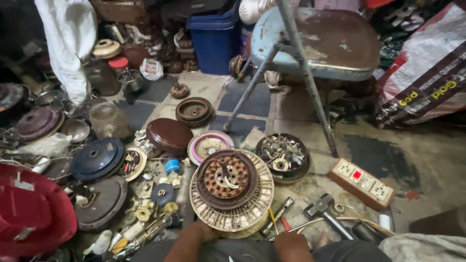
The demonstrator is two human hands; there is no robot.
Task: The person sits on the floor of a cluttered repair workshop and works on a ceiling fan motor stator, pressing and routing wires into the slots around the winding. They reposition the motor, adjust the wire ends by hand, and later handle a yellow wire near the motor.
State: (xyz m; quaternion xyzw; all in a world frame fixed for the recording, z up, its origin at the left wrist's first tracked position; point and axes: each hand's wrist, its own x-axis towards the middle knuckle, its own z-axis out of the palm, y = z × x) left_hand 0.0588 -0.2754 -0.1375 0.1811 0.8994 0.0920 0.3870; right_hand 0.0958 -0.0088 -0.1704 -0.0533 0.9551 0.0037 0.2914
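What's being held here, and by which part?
The left hand grips the near rim of the round fan motor stator on the floor. The right hand rests low beside it; whether it holds anything cannot be told.

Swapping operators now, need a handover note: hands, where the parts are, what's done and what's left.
Left hand: at the near rim of the fan motor assembly, apparently touching it; grip not visible.
Right hand: empty as far as shows, resting low beside the tools, touching no tool.
Parts: the motor sits on the floor with its copper-wound stator exposed on top. Hammer and a screwdriver lie just to its right. A bowl of small parts sits behind, the power strip further right.
Done: the stator is already exposed.
Left: cannot tell from this view; no tool is in hand.
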